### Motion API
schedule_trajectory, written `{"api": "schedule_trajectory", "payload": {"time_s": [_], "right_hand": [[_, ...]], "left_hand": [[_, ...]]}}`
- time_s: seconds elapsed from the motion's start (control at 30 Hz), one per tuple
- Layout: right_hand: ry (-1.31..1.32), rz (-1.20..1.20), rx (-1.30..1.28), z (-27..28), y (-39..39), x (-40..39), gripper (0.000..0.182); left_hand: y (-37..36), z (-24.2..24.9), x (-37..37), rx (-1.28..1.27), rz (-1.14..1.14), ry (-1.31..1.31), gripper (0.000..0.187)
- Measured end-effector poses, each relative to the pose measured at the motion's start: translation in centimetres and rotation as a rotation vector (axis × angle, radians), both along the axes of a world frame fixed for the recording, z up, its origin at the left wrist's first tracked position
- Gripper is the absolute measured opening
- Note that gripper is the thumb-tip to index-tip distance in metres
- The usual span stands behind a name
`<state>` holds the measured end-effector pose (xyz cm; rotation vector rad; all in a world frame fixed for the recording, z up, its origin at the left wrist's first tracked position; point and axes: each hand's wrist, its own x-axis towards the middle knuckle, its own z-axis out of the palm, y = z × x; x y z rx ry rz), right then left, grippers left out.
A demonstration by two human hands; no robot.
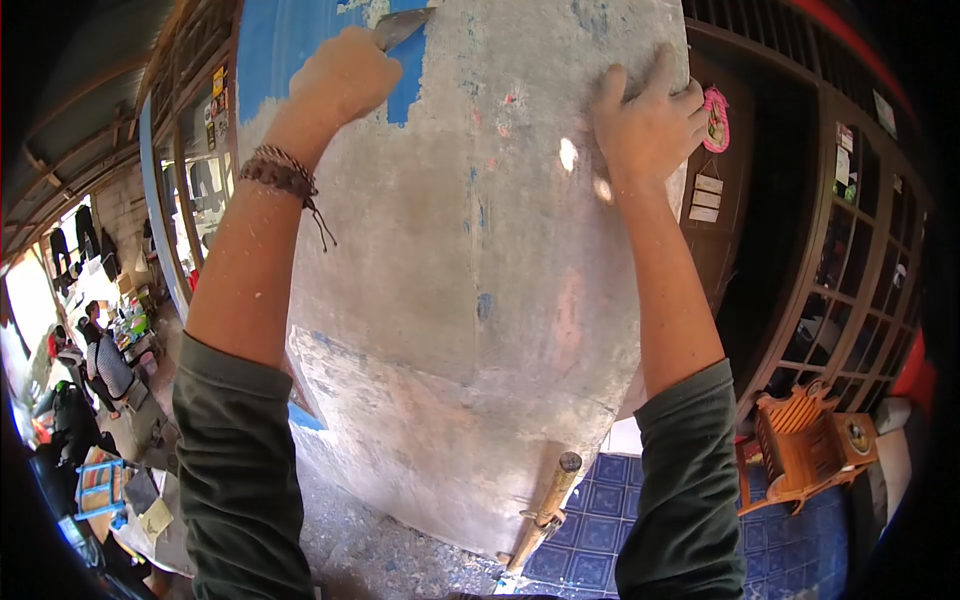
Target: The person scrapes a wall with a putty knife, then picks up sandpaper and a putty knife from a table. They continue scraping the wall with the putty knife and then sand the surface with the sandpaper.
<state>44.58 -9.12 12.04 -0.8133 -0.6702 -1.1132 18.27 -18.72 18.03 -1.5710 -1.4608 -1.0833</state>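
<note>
Two dark green sleeves [240, 470] fill the near foreground, arms raised. Left hand [340, 75], fingers closed around a scraper [400, 27], blade against a patch of blue paint [405, 85] near the top of a big grey wall panel [470, 300]. Right hand [648, 125] lies flat on the same panel, fingers spread, holding nothing. Braided bracelet [280, 172] on left wrist. Wooden stick [545, 505] leans at the panel's base. Orange wooden chair [805, 440] stands well right on blue tiled floor [600, 500].
</note>
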Motion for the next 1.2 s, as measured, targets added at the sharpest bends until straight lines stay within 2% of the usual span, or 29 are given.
{"api": "schedule_trajectory", "payload": {"time_s": [0.07,0.13,0.17,0.23,0.33,0.43,0.53,0.63,0.7,0.77,0.87,0.93,1.0,1.07,1.13,1.2], "right_hand": [[0.016,-0.011,-0.001,0.0,0.1,0.1,0.058],[0.018,-0.011,0.009,0.4,0.0,-0.1,0.058],[0.018,-0.025,0.017,0.5,0.0,0.0,0.058],[0.008,-0.032,0.008,0.0,0.0,-0.1,0.058],[0.023,0.051,-0.054,0.2,0.1,0.1,0.063],[0.036,0.07,-0.058,0.1,0.1,-0.1,0.063],[0.032,0.073,-0.08,0.0,-0.1,-0.1,0.063],[-0.003,0.003,0.0,0.0,0.1,0.1,0.057],[-0.002,0.026,0.015,0.0,0.2,0.0,0.057],[-0.003,0.008,0.014,0.0,0.1,0.1,0.057],[-0.014,-0.011,0.011,-0.1,0.2,0.1,0.057],[-0.009,-0.03,0.02,-0.2,0.1,0.1,0.057],[0.002,0.029,-0.002,-0.1,0.0,0.0,0.057],[0.004,0.009,0.003,-0.1,0.0,0.0,0.057],[0.001,0.003,0.006,0.1,0.1,0.0,0.057],[-0.025,-0.024,0.038,0.0,0.3,0.2,0.057]], "left_hand": [[0.7,1.0,-0.1,0.016,0.033,-0.026,0.047],[0.2,2.8,-0.3,-0.071,-0.069,-0.139,0.041],[0.4,2.3,-0.5,-0.074,-0.061,-0.138,0.041],[0.8,-0.1,-0.9,0.062,-0.25,-0.086,0.041],[0.9,-0.6,-0.3,0.039,-0.224,-0.197,0.042],[0.6,2.0,0.1,0.042,-0.168,-0.141,0.041],[1.6,1.1,-0.3,0.177,-0.26,-0.043,0.04],[0.3,-1.3,1.2,0.082,-0.196,-0.168,0.039],[2.4,3.2,-0.6,0.017,-0.126,-0.092,0.04],[2.8,4.7,-0.8,-0.054,-0.05,-0.023,0.042],[0.7,2.4,0.7,0.021,-0.091,-0.095,0.038],[0.0,-0.1,1.2,0.091,-0.212,-0.148,0.034],[1.0,2.3,0.7,0.096,-0.194,-0.147,0.034],[3.4,6.8,-0.9,-0.035,0.091,-0.006,0.038],[2.5,6.1,0.4,-0.037,0.046,-0.023,0.038],[1.9,2.8,0.7,-0.049,0.006,-0.047,0.039]]}}
